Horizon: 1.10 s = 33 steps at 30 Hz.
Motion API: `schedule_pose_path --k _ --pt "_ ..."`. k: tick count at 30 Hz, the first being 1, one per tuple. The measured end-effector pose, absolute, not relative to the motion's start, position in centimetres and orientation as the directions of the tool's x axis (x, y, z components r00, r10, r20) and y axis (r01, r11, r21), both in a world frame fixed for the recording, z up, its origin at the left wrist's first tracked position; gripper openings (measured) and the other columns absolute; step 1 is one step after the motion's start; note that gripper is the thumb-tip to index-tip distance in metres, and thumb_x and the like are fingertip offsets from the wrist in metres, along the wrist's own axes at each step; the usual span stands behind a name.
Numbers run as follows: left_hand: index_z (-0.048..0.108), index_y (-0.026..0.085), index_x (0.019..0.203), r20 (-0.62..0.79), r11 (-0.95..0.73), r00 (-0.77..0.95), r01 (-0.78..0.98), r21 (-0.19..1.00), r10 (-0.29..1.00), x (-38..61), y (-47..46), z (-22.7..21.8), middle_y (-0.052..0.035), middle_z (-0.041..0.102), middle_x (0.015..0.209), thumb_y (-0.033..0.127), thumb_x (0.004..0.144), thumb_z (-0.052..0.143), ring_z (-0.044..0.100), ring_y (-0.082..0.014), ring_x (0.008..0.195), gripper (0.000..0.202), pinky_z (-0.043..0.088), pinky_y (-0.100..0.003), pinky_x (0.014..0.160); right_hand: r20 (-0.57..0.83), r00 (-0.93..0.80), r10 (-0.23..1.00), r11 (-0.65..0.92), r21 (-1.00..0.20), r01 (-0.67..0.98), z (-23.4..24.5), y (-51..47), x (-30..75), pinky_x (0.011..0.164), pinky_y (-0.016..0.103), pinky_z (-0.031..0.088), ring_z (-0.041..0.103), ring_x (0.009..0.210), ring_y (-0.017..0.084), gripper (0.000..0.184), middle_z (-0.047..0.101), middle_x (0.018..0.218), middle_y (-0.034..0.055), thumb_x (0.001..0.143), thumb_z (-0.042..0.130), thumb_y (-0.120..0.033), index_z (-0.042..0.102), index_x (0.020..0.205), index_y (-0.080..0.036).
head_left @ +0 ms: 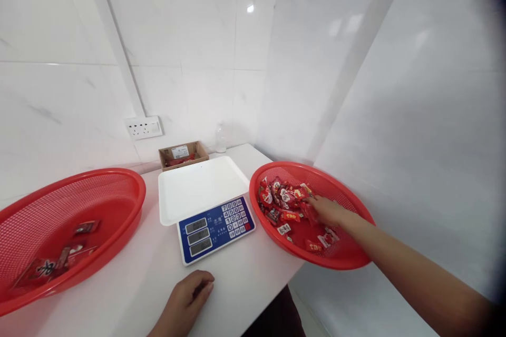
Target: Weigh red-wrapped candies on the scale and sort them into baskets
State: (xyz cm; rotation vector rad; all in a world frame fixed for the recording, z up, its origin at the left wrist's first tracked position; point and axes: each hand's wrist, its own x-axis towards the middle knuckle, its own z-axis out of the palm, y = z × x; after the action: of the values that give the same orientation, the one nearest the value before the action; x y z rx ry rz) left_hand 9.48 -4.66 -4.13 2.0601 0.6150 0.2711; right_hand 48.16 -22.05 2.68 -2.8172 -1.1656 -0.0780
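My right hand (326,210) reaches into the red plastic basket (356,205) on the right, its fingers closed at a red wrapped candy (310,214). Around the fingertips lies a pile of wrapped candies (282,195), mostly red with some dark and white wrappers. On the white table just below the scale, my left hand (187,297) rests in a loose curl, and nothing shows in it. The digital scale (217,229) has a blue keypad panel with several small displays. Its white weighing tray (203,187) bears nothing.
A second red basket (118,189) stands at the left with several wrapped packets (43,271) inside. Behind the scale sit a small cardboard box (184,155) with red packets and a clear bottle (220,139). The right basket overhangs the table's edge beside the wall.
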Motion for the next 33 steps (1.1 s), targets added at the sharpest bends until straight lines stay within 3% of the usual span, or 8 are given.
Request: schedule_pose_path --k 5,11,14,16,18,22,26,33 --pt "0.061 0.022 0.089 -0.059 -0.425 0.844 0.328 0.844 0.534 9.5 -4.6 -4.2 -0.0021 0.066 0.085 0.041 0.083 0.045 0.060 -0.0177 0.078 0.025 0.048 -0.025 0.072 -0.189 0.669 0.719 -0.688 -0.058 0.723 4.4 -21.1 48.7 0.067 0.031 0.051 0.062 0.072 0.012 0.016 0.065 0.085 0.0007 0.084 0.057 -0.028 0.061 0.091 -0.015" --pt "0.061 0.021 0.089 -0.051 -0.415 0.850 0.307 0.856 0.525 9.4 -4.3 -4.7 -0.0028 0.065 0.085 0.038 0.083 0.045 0.060 -0.0177 0.077 0.024 0.047 -0.025 0.072 -0.080 0.532 0.843 -0.527 -0.325 0.785 10.5 -16.9 46.0 0.064 0.026 0.046 0.064 0.077 0.020 0.008 0.069 0.079 0.0052 0.073 0.065 -0.021 0.065 0.077 -0.015" --pt "0.060 0.021 0.089 -0.054 -0.405 0.847 0.308 0.861 0.529 9.4 -4.2 -5.1 -0.0028 0.065 0.084 0.038 0.083 0.045 0.059 -0.0177 0.077 0.024 0.047 -0.025 0.072 -0.006 0.446 0.895 -0.385 -0.515 0.766 12.7 -13.1 43.5 0.062 0.020 0.048 0.066 0.078 0.014 0.026 0.070 0.091 0.0032 0.084 0.051 -0.031 0.060 0.103 -0.016" --pt "0.060 0.020 0.089 -0.048 -0.409 0.845 0.306 0.859 0.532 9.4 -4.2 -5.2 -0.0030 0.065 0.083 0.039 0.083 0.045 0.059 -0.0176 0.077 0.025 0.047 -0.025 0.072 0.045 0.445 0.894 -0.336 -0.590 0.734 13.3 -10.9 42.3 0.060 0.019 0.049 0.066 0.077 0.012 0.043 0.067 0.102 0.0073 0.090 0.037 -0.035 0.039 0.128 -0.015" --pt "0.060 0.020 0.089 -0.045 -0.413 0.847 0.303 0.859 0.529 9.3 -4.1 -5.4 -0.0033 0.065 0.084 0.040 0.083 0.045 0.059 -0.0175 0.077 0.025 0.047 -0.025 0.071 0.064 0.454 0.889 -0.320 -0.622 0.714 13.2 -9.4 41.8 0.060 0.020 0.050 0.067 0.077 0.012 0.051 0.065 0.108 0.0096 0.092 0.034 -0.036 0.023 0.137 -0.015" --pt "0.061 0.019 0.089 -0.016 -0.421 0.846 0.281 0.862 0.533 9.3 -3.9 -6.0 -0.0036 0.065 0.081 0.042 0.082 0.046 0.058 -0.0166 0.074 0.028 0.046 -0.024 0.068 0.035 0.474 0.880 -0.372 -0.570 0.733 11.0 -9.5 43.5 0.073 0.027 0.051 0.065 0.086 0.018 0.052 0.066 0.107 0.0081 0.084 0.053 -0.031 0.037 0.132 -0.019" --pt "0.062 0.019 0.088 0.030 -0.425 0.840 0.243 0.872 0.541 9.2 -3.6 -6.8 -0.0037 0.064 0.079 0.044 0.082 0.047 0.058 -0.0159 0.070 0.030 0.046 -0.023 0.065 0.001 0.569 0.822 -0.505 -0.458 0.731 7.6 -12.6 47.3 0.096 0.042 0.038 0.052 0.111 0.024 0.039 0.055 0.123 0.0105 0.083 0.057 -0.029 0.050 0.121 -0.019" --pt "0.061 0.021 0.093 -0.032 -0.459 0.895 0.257 0.851 0.444 9.0 -2.8 -7.1 -0.0030 0.065 0.085 0.040 0.083 0.046 0.059 -0.0153 0.075 0.026 0.046 -0.020 0.068 -0.246 0.573 0.782 -0.618 -0.424 0.662 4.4 -17.9 50.9 0.089 0.044 0.044 0.055 0.104 0.021 0.030 0.056 0.120 0.0068 0.086 0.053 -0.033 0.055 0.112 -0.018"
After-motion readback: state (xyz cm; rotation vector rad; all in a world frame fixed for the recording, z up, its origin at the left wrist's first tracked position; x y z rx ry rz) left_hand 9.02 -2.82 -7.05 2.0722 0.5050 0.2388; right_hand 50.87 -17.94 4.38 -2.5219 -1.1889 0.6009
